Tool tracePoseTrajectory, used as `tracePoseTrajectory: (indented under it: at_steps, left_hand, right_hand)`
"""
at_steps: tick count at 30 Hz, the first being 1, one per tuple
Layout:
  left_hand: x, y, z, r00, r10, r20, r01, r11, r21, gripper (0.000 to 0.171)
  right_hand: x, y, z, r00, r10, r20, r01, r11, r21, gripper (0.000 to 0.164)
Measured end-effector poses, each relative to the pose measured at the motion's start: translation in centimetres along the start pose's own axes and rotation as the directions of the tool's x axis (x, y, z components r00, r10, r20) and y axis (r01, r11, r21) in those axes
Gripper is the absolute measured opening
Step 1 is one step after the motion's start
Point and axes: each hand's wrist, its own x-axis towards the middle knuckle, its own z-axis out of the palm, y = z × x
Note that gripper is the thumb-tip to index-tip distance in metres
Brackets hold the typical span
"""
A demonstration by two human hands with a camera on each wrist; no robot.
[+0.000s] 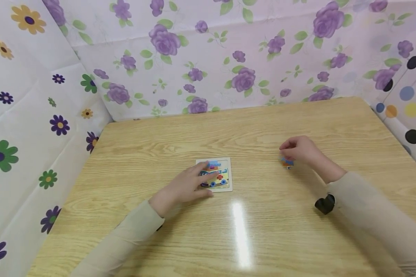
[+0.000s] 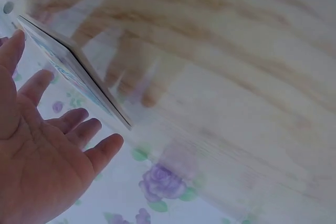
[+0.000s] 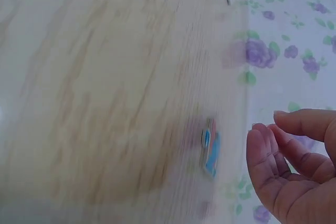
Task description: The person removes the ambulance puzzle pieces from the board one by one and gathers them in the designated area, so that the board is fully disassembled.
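A small picture puzzle point(image 1: 223, 177) in a pale square frame lies flat on the table, showing a cartoon ambulance with a red cross. My left hand point(image 1: 185, 185) is over its left part with fingers spread, hiding some of the picture. From the left wrist view, the puzzle board point(image 2: 76, 66) appears edge-on beside my fingers. Off to the right, my right hand point(image 1: 301, 150) hovers by a few blue and orange puzzle pieces point(image 1: 287, 163). In the right wrist view these pieces point(image 3: 210, 148) lie on the tabletop, apart from my loosely bent fingers and thumb, which hold nothing.
The wood-grain table point(image 1: 159, 142) meets a purple-flowered cloth wall point(image 1: 208, 57) at the back. Another flowered sheet point(image 1: 27, 96) hangs along the left, and a dotted one point(image 1: 405, 111) borders the right. A bright light reflection lies on the tabletop near the front.
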Motion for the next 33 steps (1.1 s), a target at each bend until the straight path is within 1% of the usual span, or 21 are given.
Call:
tracePoseTrajectory:
  at_steps: [1,3,7,10,15,21,24,30,33]
  left_hand:
    - [-0.1,-0.1,0.0,1.0,0.0,-0.001,0.0,1.0,0.0,0.064]
    - [-0.4,-0.1,0.0,1.0,-0.02,0.011,0.021,1.0,-0.011,0.064]
    - [-0.6,0.1,-0.1,0.994,-0.088,0.073,0.091,0.994,-0.052,0.065]
    - [-0.7,0.1,-0.1,0.989,-0.109,0.098,0.115,0.992,-0.06,0.064]
    - [-0.8,-0.1,0.1,0.987,-0.123,0.104,0.13,0.99,-0.06,0.064]
    - [-0.9,-0.4,0.4,0.985,-0.136,0.106,0.143,0.988,-0.061,0.064]
    - [-1.0,-0.4,0.4,0.984,-0.137,0.111,0.146,0.987,-0.074,0.065]
    - [-0.8,-0.4,0.4,0.985,-0.124,0.12,0.135,0.987,-0.087,0.065]
    - [-0.8,-0.4,0.4,0.985,-0.125,0.115,0.136,0.987,-0.091,0.065]
  right_hand:
    - [0.1,-0.2,0.2,1.0,-0.006,0.0,0.006,1.0,0.005,0.026]
    - [0.1,-0.7,0.6,1.0,-0.021,-0.004,0.021,1.0,0.011,0.025]
    - [0.3,-1.4,1.3,0.999,-0.033,-0.006,0.033,0.998,0.057,0.025]
    - [0.5,-1.9,1.9,0.999,-0.047,-0.004,0.047,0.995,0.086,0.026]
    - [0.9,-2.9,2.9,0.995,-0.101,-0.018,0.102,0.99,0.097,0.025]
    - [1.4,-4.3,4.3,0.985,-0.169,-0.044,0.172,0.982,0.075,0.023]
    - [1.8,-4.9,5.0,0.983,-0.182,-0.036,0.184,0.98,0.069,0.023]
    - [2.3,-6.0,6.4,0.983,-0.182,-0.009,0.182,0.982,0.044,0.022]
    - [2.5,-6.6,7.2,0.982,-0.187,0.019,0.186,0.981,0.056,0.022]
